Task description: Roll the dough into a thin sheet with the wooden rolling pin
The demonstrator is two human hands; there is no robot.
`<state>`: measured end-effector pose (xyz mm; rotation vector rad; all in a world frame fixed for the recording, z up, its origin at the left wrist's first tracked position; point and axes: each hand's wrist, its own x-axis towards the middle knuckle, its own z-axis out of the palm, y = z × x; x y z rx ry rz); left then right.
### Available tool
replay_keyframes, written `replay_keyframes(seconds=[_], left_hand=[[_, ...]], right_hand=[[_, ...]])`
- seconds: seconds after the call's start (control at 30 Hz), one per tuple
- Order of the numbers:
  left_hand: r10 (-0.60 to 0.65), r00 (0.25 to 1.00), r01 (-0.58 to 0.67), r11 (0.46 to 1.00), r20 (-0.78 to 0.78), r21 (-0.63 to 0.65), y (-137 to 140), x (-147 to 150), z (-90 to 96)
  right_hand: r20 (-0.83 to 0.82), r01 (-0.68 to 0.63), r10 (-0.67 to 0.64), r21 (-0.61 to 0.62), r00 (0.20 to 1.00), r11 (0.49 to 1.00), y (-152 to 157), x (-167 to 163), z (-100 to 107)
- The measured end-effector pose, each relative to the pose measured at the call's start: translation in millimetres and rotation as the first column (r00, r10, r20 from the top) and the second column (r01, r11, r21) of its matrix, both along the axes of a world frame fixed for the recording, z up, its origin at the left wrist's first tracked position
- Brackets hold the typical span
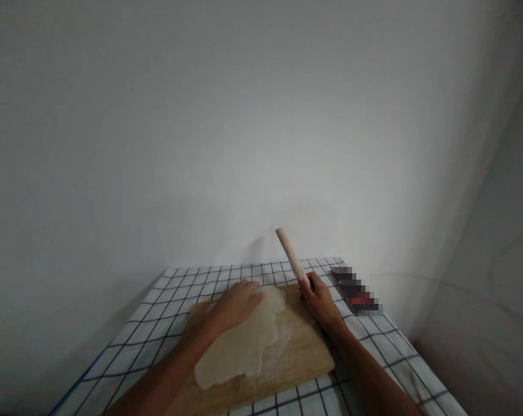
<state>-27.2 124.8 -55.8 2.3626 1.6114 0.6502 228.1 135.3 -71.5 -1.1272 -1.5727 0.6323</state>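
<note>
A thin, uneven sheet of pale dough (244,352) is spread over a wooden board (300,358), with a dusting of flour on the bare wood beside it. My left hand (239,301) rests on the far left part of the dough, palm down, fingers stretched out and holding nothing. At the board's far right side, my right hand (316,296) grips the near end of a wooden rolling pin (290,252). The pin is raised and tilted, its free end pointing up and to the left, apart from the dough.
A white tablecloth with dark grid lines (146,329) covers the table under the board. To the right of the board lies a dark and red flat item (352,292), partly blurred out. A pale wall (253,144) stands right behind the table.
</note>
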Motion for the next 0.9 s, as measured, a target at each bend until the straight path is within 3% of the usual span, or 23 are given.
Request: replay_keyframes(seconds=[0.17, 0.4, 0.5, 0.63, 0.8, 0.9], left_hand=[[-0.048, 0.992, 0.051, 0.998, 0.114, -0.032, 29.0, 11.7, 13.4], [-0.24, 0.945, 0.254, 0.967, 0.22, -0.035, 13.0, 32.9, 35.7], [-0.268, 0.936, 0.282, 0.959, 0.227, -0.033, 9.5, 44.3, 37.6], [-0.227, 0.96, 0.218, 0.973, 0.167, 0.071, -20.0, 41.2, 32.4], [-0.242, 0.956, 0.26, 0.961, -0.167, 0.097, -76.9, 23.5, 13.9], [-0.207, 0.969, 0.218, 0.973, -0.135, 0.074, -90.2, 21.0, 7.6]], right_hand=[[-0.008, -0.033, 0.033, -0.019, 0.999, 0.999, 3.2, 1.8, -2.9], [-0.021, -0.033, 0.032, -0.018, 0.999, 0.999, 6.5, 2.3, -7.3], [-0.002, -0.021, 0.021, -0.013, 1.0, 1.0, 6.0, 3.4, -5.3], [0.032, 0.003, -0.004, 0.016, 0.999, 1.0, 4.4, 5.0, -4.5], [0.075, -0.012, 0.009, 0.034, 0.997, 0.999, 4.3, 2.6, 1.2], [0.13, -0.073, 0.068, 0.037, 0.989, 0.997, -2.7, 8.3, 22.5]])
